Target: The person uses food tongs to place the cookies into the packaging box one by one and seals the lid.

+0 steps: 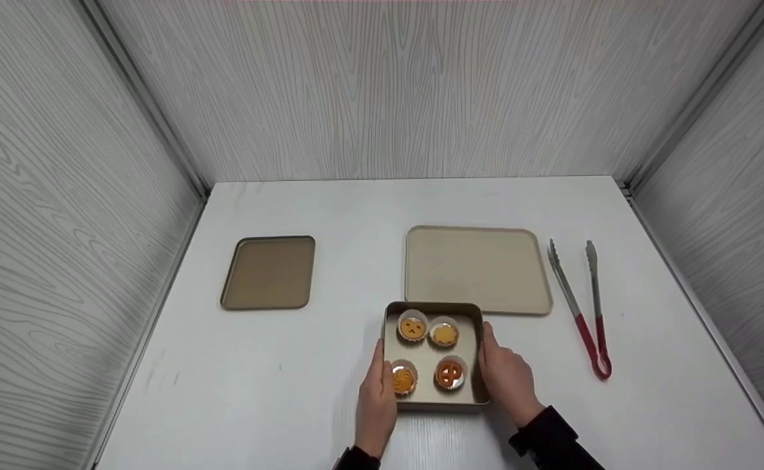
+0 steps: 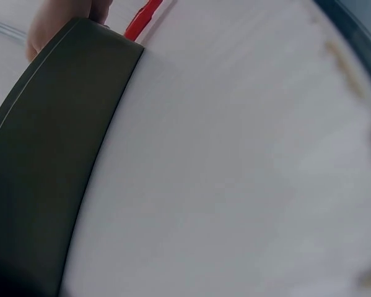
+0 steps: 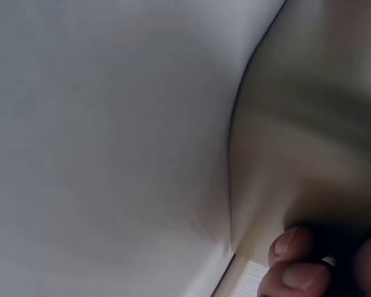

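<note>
A deep square baking pan (image 1: pixel 426 386) is held between both hands at the front middle of the table. Inside it sit several small tarts in pale fluted cups: a face-patterned one (image 1: pixel 413 329), a plain yellow one (image 1: pixel 445 335), a swirled one (image 1: pixel 404 379) and a darker one with a cross (image 1: pixel 450 374). My left hand (image 1: pixel 377 399) grips the pan's left side, and my right hand (image 1: pixel 510 380) grips the right side. The right wrist view shows fingertips (image 3: pixel 296 260) against the pan's wall (image 3: pixel 278 161). In the left wrist view, the dark outer wall (image 2: pixel 67 130) fills the left.
Behind the pan lies a beige rectangular tray (image 1: pixel 477 267), its front edge partly overlapped by the pan. A smaller brown square tray (image 1: pixel 268 273) is at the left. Spread metal tongs with red handles (image 1: pixel 584 336) lie at the right. Wood-grain panels (image 1: pixel 382 91) enclose the white table.
</note>
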